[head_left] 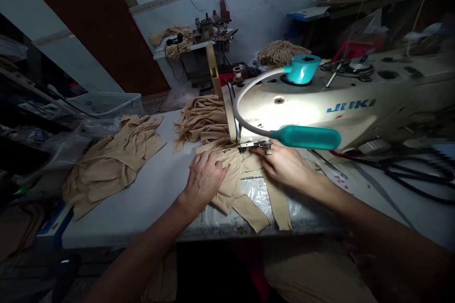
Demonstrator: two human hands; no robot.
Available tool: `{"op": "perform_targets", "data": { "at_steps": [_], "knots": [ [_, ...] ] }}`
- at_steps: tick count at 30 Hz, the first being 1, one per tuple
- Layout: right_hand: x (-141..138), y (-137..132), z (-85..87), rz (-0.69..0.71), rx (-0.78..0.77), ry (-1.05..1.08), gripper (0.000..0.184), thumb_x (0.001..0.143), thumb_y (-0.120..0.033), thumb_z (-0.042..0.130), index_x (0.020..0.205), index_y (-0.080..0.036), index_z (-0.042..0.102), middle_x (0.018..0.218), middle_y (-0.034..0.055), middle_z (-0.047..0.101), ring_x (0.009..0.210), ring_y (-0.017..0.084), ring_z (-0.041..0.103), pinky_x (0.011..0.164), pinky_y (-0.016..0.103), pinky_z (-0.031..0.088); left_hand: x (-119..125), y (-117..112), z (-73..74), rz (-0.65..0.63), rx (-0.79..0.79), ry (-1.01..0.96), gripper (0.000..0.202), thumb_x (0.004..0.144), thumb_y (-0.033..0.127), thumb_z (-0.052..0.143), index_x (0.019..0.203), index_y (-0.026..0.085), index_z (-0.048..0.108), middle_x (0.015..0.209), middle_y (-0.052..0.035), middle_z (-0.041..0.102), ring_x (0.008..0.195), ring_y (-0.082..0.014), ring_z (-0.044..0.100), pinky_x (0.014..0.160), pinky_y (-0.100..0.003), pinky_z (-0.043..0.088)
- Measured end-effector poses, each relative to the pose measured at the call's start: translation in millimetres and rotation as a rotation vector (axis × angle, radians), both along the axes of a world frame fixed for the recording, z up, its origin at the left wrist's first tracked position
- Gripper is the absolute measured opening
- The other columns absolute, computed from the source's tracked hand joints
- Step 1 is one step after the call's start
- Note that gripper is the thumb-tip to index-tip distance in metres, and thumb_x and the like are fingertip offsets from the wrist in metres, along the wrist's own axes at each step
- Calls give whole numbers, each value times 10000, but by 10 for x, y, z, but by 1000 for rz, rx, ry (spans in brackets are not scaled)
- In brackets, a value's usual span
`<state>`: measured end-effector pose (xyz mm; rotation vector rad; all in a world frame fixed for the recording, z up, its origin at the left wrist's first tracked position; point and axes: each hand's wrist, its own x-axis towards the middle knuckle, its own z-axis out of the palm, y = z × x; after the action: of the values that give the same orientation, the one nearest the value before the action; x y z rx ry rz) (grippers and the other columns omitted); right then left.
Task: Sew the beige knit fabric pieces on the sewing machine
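Note:
My left hand (204, 177) lies flat, fingers stretched out, pressing on a tan fabric piece (236, 189) on the sewing table (152, 189). My right hand (284, 165) rests on the same fabric just right of the presser foot (249, 147), fingers curled down onto the cloth near the needle. The cream sewing machine (320, 104) stands over the fabric. Strips of the tan piece hang over the table's front edge.
A pile of tan pieces (110, 161) lies at the table's left, another stack (202, 120) behind the needle. A teal lamp (305, 137) arches over the machine. Black cables (408, 175) run at the right. A clear bin (106, 104) stands far left.

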<state>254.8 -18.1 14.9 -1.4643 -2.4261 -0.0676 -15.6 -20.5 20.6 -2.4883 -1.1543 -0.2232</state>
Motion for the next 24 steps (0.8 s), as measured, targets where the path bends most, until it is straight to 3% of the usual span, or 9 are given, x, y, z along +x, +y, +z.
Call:
{"op": "perform_targets", "data": {
  "at_steps": [3, 6, 10, 18, 21, 24],
  "knots": [
    [-125, -47, -51, 67, 3, -25, 366, 1014, -123, 499, 1307, -183, 711, 1143, 126, 778, 1034, 294, 685, 945, 422, 465, 62, 10, -34, -133, -7, -23, 253, 1058, 104, 509, 1195, 135, 719, 1203, -133, 722, 1129, -284, 673, 954, -419, 562],
    [-145, -156, -158, 46, 23, -113, 339, 1016, -82, 499, 1275, -153, 704, 1198, 142, 776, 1126, 322, 667, 1059, 484, 419, 68, 69, -164, -206, -95, -86, 373, 1084, 120, 470, 1428, 146, 612, 1450, -126, 664, 1349, -258, 614, 1100, -391, 526],
    [-47, -249, -240, 32, 74, -171, 328, 1010, -59, 504, 1273, -134, 684, 1288, 157, 750, 1182, 338, 638, 1091, 499, 403, 10, 110, -286, -198, -212, -111, 397, 1127, 287, 457, 1483, 158, 578, 1550, -120, 605, 1435, -263, 564, 1172, -423, 495],
    [-59, -157, -197, 19, 47, -175, 377, 995, -18, 464, 1292, -144, 660, 1318, 166, 733, 1196, 332, 634, 1141, 521, 396, 25, 210, -206, -171, -255, -135, 407, 1123, 287, 444, 1496, 198, 581, 1568, -104, 588, 1435, -271, 558, 1177, -444, 497],
    [-32, -144, -201, 13, 30, -114, 415, 985, -16, 459, 1327, -164, 641, 1311, 161, 727, 1198, 328, 632, 1140, 541, 409, 64, 130, -198, -145, -239, -114, 418, 1114, 306, 472, 1508, 223, 582, 1580, -131, 569, 1438, -332, 553, 1152, -523, 509],
    [-36, -212, -220, 54, 51, -29, 502, 972, -16, 462, 1415, -208, 601, 1441, 153, 660, 1312, 339, 571, 1164, 576, 395, 76, -15, -221, -180, -235, -148, 492, 1087, 438, 553, 1501, 175, 584, 1592, -180, 543, 1517, -381, 464, 1196, -569, 468]
  ]
}}
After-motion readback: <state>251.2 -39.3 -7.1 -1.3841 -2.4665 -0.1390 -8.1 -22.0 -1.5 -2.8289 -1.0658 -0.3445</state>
